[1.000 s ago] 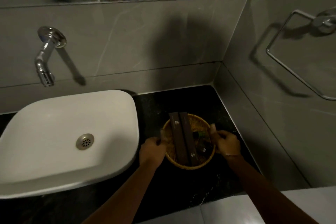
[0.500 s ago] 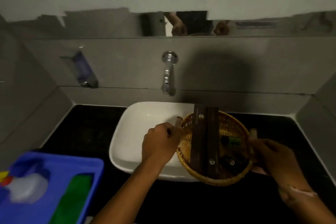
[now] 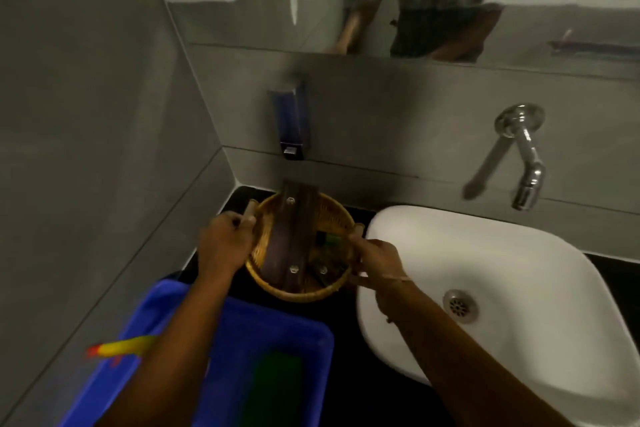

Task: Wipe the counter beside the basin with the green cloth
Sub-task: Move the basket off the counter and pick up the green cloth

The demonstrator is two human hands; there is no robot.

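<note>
Green cloth [image 3: 275,388] lies untouched in the blue plastic tub [image 3: 304,336], below and nearer the wearer than both grips, its long axis running toward the wearer; both hands are busy elsewhere, the left hand [image 3: 225,241] and right hand [image 3: 375,262] closed on opposite rim handles of a wicker basket [image 3: 329,291] held left of the white basin [image 3: 519,263], apparently to clear the black counter [image 3: 346,333] for wiping

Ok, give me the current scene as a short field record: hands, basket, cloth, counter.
left hand: grips the wicker basket's left handle
right hand: grips its right handle
wicker basket: at the counter's left corner, left of the white basin
green cloth: lying in the blue tub, untouched
counter: black, not yet wiped
</note>
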